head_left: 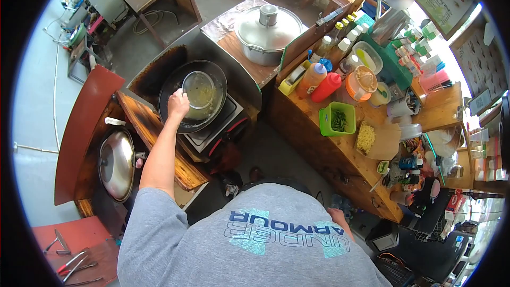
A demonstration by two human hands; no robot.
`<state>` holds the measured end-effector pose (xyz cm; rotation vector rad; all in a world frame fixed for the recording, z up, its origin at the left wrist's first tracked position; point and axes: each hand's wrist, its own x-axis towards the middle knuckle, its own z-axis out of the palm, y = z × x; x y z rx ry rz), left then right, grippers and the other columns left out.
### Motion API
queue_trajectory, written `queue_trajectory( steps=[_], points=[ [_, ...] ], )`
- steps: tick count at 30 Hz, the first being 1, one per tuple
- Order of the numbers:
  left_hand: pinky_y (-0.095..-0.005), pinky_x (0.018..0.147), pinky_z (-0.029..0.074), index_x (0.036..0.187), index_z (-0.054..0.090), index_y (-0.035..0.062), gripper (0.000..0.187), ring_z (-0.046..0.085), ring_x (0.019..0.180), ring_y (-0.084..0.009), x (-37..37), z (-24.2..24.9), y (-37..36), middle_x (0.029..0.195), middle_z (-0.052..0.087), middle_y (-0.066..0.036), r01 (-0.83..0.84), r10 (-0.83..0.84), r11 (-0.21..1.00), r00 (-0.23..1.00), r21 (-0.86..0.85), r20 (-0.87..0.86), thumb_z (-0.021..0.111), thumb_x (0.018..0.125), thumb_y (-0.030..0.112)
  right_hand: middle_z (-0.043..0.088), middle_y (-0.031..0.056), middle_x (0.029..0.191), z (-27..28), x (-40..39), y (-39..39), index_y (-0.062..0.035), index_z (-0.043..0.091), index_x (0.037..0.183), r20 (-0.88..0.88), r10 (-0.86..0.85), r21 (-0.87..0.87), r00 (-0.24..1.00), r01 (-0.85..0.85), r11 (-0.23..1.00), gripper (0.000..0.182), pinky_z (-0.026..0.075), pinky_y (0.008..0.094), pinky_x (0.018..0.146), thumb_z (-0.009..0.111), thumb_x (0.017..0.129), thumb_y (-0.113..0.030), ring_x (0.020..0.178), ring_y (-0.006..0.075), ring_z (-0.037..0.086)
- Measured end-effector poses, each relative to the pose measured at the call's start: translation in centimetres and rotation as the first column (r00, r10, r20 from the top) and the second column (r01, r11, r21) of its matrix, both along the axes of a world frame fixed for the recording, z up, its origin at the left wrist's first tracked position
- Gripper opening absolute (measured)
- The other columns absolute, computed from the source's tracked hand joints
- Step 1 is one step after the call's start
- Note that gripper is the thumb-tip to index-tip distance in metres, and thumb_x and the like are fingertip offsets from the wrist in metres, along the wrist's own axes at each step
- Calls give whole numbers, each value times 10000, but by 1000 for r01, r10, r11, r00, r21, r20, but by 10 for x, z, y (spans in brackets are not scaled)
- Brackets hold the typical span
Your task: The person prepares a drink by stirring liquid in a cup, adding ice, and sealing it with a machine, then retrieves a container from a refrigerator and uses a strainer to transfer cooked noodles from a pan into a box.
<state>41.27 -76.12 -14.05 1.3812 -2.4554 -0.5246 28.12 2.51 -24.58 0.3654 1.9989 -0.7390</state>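
My left hand is closed on the handle of a round, pale-rimmed strainer. The strainer lies inside a dark wok, where a yellowish, shiny layer shows. Under the wok is a stove with a metal top. My right hand shows only in part, low beside the grey shirt, and its fingers cannot be made out.
A large lidded pot stands beyond the stove. To the right, a wooden counter carries sauce bottles, a green container of green pieces and a box of yellow bits. A domed lid is at left.
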Motion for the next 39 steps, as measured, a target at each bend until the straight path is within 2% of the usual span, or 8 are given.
queue_trajectory(
  steps=[14, 18, 21, 23, 28, 33, 36, 39],
  points=[
    [-570, 821, 546, 1149, 620, 97, 279, 693, 932, -459, 3, 39, 17, 969, 712, -268, 116, -65, 979, 957, -168, 282, 469, 1000, 277, 700, 105, 1067, 3, 1, -7, -23, 689, 1128, -14, 115, 21, 993, -115, 993, 354, 596, 430, 784, 666, 956, -331, 921, 254, 681],
    [-547, 852, 550, 1140, 630, 86, 261, 693, 973, -447, 12, 19, -4, 1016, 714, -259, -7, 44, 992, 955, -126, 295, 509, 983, 255, 698, 101, 1052, -12, -1, 2, -27, 694, 1115, -3, 105, 29, 994, -105, 994, 343, 597, 430, 776, 665, 955, -328, 905, 249, 680],
    [-520, 903, 546, 1132, 635, 67, 247, 684, 1045, -423, 12, 29, -2, 1102, 707, -248, -145, 151, 989, 934, -42, 324, 526, 966, 212, 696, 94, 1037, -36, -1, 25, -30, 696, 1106, -97, 258, -69, 961, -266, 962, 337, 598, 428, 768, 663, 957, -330, 888, 242, 675],
    [-507, 925, 543, 1137, 636, 59, 252, 681, 1071, -409, 17, 22, -15, 1130, 707, -235, -223, 218, 974, 906, -28, 362, 508, 962, 187, 694, 91, 1028, -9, -2, 5, -31, 696, 1103, -28, 110, 22, 993, -110, 994, 334, 601, 425, 769, 665, 955, -330, 874, 239, 672],
    [-502, 826, 582, 1201, 631, 48, 314, 724, 950, -389, 22, 35, -11, 993, 732, -234, 46, 52, 979, 885, -198, 462, 487, 930, 117, 695, 88, 1024, -6, 0, 4, -32, 697, 1112, -4, 30, 31, 1000, -30, 999, 334, 599, 416, 762, 671, 950, -323, 869, 237, 671],
    [-480, 665, 598, 1213, 609, 15, 328, 742, 781, -361, 35, 45, -15, 836, 738, -188, 312, -70, 842, 873, -441, 482, 504, 914, 97, 697, 92, 1032, -31, 3, 24, -31, 699, 1114, 12, -72, -10, 997, 72, 997, 334, 599, 418, 763, 675, 944, -318, 891, 246, 680],
    [-484, 661, 598, 1217, 615, 39, 326, 742, 783, -360, 37, 41, -24, 841, 738, -185, 210, 19, 865, 894, -455, 448, 507, 917, 105, 698, 97, 1044, -54, 4, 37, -30, 699, 1118, 59, -140, -56, 988, 143, 988, 336, 599, 423, 773, 675, 943, -316, 906, 251, 685],
    [-495, 688, 597, 1220, 619, 78, 324, 740, 807, -366, 33, 40, -28, 859, 739, -187, 231, -5, 880, 877, -414, 480, 507, 918, 111, 696, 101, 1058, -20, 4, 13, -30, 700, 1121, -14, 57, 19, 998, -57, 998, 337, 597, 427, 784, 674, 945, -317, 918, 256, 683]
  ],
)
